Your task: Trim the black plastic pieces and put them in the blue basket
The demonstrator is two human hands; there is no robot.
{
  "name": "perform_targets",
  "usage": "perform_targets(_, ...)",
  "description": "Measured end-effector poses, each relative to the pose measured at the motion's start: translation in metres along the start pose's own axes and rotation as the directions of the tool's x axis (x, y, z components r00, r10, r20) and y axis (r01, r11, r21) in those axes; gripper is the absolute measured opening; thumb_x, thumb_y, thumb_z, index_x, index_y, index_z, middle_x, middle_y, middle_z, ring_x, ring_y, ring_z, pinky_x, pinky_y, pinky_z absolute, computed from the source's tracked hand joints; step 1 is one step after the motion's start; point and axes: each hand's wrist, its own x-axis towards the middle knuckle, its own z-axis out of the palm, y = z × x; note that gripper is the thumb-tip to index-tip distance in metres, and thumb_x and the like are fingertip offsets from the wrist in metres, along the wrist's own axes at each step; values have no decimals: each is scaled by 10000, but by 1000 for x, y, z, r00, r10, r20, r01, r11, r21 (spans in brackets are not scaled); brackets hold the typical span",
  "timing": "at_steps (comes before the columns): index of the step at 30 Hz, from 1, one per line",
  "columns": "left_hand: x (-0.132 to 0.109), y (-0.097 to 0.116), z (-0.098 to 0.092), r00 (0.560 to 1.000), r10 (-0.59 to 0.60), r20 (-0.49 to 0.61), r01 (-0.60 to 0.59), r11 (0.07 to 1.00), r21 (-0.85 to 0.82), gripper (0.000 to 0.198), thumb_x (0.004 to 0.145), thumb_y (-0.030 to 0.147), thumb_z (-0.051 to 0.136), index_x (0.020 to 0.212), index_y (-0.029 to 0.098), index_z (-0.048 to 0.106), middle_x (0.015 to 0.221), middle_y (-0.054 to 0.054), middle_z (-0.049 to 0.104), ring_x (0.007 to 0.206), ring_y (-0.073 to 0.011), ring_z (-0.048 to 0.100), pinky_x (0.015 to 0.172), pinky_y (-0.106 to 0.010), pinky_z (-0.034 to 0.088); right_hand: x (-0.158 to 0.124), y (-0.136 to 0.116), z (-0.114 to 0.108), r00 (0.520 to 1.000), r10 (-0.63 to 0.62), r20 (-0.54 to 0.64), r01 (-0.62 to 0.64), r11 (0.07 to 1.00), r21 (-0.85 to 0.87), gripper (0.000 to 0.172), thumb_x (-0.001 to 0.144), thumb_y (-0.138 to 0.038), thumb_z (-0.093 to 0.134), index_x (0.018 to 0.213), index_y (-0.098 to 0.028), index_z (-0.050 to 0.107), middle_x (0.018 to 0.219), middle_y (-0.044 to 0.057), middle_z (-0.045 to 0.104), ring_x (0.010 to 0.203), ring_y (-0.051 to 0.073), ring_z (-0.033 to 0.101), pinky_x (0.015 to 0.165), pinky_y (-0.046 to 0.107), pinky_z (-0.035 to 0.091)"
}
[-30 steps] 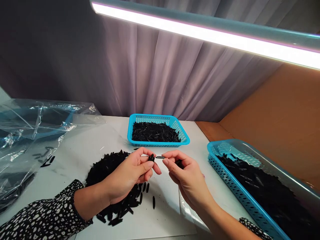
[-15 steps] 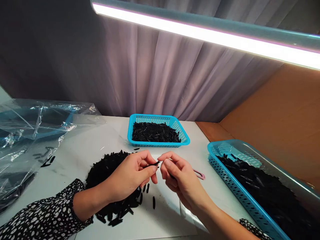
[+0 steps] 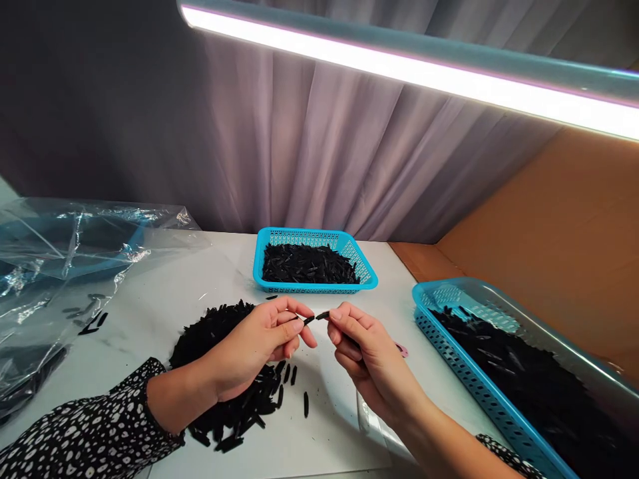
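Observation:
My left hand (image 3: 259, 339) is closed in a pinch on a small black strip (image 3: 309, 320) between thumb and index finger. Close beside it, my right hand (image 3: 367, 346) pinches another short black strip (image 3: 323, 315); the two tips almost meet, with a slight gap. Something dark also shows under the curled fingers of my right hand, too hidden to name. Below and behind my left forearm spreads a heap of black strips (image 3: 212, 332) on the white table (image 3: 339, 432). A single strip (image 3: 306, 404) lies apart from the heap.
A blue basket (image 3: 319, 289) of black strips stands at the back; a larger one (image 3: 464, 372) is at right. Clear plastic bags (image 3: 74, 246) cover the left side. A pink-ended object (image 3: 402, 350) is partly hidden behind my right hand. A bright tube lamp (image 3: 399, 66) hangs overhead.
My right hand has shifted slightly right and up, away from my left. The dark strip that lay across my left fingers now shows only its end, beside a strip in my right fingertips.

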Motion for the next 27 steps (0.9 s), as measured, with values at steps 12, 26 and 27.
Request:
perform_targets(12,3,1,3,987,118,-106,-113,992,50,232,863,376,656,822,173,552,820,-47,731,538,-77,382,536,-240,268,-2,-1,1,1000,-4,9,4,1000,-14,338,650,-379,867,826,-172,666,592,-62,521,430,22,142,376,193,63)
perform_targets(26,1,-2,3,961,260,-97,-232,944,233,203,907,344,601,812,174,544,792,-37,726,524,-71,389,507,-237,304,-3,0,2,988,38,148,-49,996,74,273,778,-413,671,683,-194,540,631,-3,616,441,51,225,379,173,78)
perform_targets(27,1,-2,3,959,268,-91,-239,940,245,191,907,339,597,821,177,545,786,-32,721,520,-72,390,501,-237,305,-3,1,3,987,46,154,-54,998,43,314,798,-455,668,685,-187,551,627,-4,610,439,45,220,383,174,79)
